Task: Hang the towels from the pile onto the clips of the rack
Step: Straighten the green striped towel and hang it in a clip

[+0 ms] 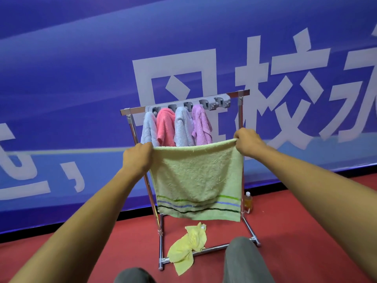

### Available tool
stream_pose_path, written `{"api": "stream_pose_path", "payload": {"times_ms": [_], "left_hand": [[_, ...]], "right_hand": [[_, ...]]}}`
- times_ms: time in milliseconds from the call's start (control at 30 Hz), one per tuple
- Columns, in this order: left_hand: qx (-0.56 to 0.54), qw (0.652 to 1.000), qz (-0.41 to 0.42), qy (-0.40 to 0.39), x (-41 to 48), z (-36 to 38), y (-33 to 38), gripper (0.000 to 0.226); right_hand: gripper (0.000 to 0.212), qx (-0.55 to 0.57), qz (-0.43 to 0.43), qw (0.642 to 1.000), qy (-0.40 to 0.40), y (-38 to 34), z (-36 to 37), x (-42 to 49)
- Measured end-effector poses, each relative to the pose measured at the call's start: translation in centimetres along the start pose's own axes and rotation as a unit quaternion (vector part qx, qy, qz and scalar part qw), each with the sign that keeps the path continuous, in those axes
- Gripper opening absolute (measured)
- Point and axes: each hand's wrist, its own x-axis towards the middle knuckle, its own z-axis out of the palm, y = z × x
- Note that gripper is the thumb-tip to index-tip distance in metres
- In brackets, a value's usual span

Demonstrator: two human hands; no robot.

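I hold a green towel [195, 176] with striped lower edge spread flat in front of the metal rack [240, 111]. My left hand [138, 156] pinches its upper left corner and my right hand [247, 141] pinches its upper right corner. Behind it, several small towels hang from the grey clip bar [204, 103]: a light blue one [149, 129], a pink one [165, 127], a grey-blue one [183, 127] and a lilac one [201, 125]. The clips at the bar's right end hold nothing. A yellow towel [187, 248] lies crumpled on the floor over the rack's base bar.
A small bottle of yellow liquid [248, 202] stands on the red floor beside the rack's right leg. A large blue banner with white characters [81, 78] fills the wall behind. My knees [244, 260] show at the bottom edge.
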Motion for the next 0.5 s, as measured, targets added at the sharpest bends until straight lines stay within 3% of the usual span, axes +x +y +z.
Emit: {"api": "stream_pose_path", "payload": {"times_ms": [67,100,167,200,233,300,367,433,467,500], "left_hand": [[-0.173,0.979,-0.103,-0.008,0.4,0.0,-0.1,0.009],[-0.319,0.932,-0.17,-0.016,0.5,-0.5,-0.1,0.012],[-0.603,0.748,-0.261,-0.098,0.2,-1.5,0.1,0.019],[-0.666,0.677,-0.27,-0.16,-0.3,-1.6,0.3,0.023],[-0.687,0.649,-0.253,-0.21,-0.6,-1.2,0.4,0.027],[-0.693,0.636,-0.216,-0.26,-0.7,-0.5,0.3,0.034],[-0.741,0.593,-0.211,-0.236,0.0,-0.7,0.1,0.034],[-0.861,0.436,-0.189,-0.18,0.3,-1.2,0.0,0.027],[-0.892,0.371,-0.181,-0.184,-0.4,-0.8,0.3,0.028],[-0.885,0.37,-0.191,-0.208,-1.7,0.4,0.9,0.031]], "right_hand": [[0.015,0.178,0.094,0.979,-0.004,-0.3,-0.2,-0.2],[0.014,0.306,0.151,0.939,-0.038,-0.5,-0.5,-0.5],[0.016,0.465,0.216,0.842,-0.167,-0.5,-0.8,-1.9],[0.021,0.468,0.209,0.829,-0.225,-0.3,-0.6,-2.6],[0.025,0.456,0.197,0.828,-0.258,0.0,-0.2,-3.3],[0.022,0.471,0.195,0.817,-0.269,-0.1,0.2,-3.6],[0.027,0.565,0.203,0.762,-0.242,-0.2,0.0,-2.7],[0.061,0.621,0.192,0.705,-0.282,-0.5,-0.7,-2.1],[0.075,0.602,0.18,0.703,-0.333,-0.7,-0.7,-2.4],[0.08,0.565,0.158,0.704,-0.4,-0.7,0.3,-3.4]]}}
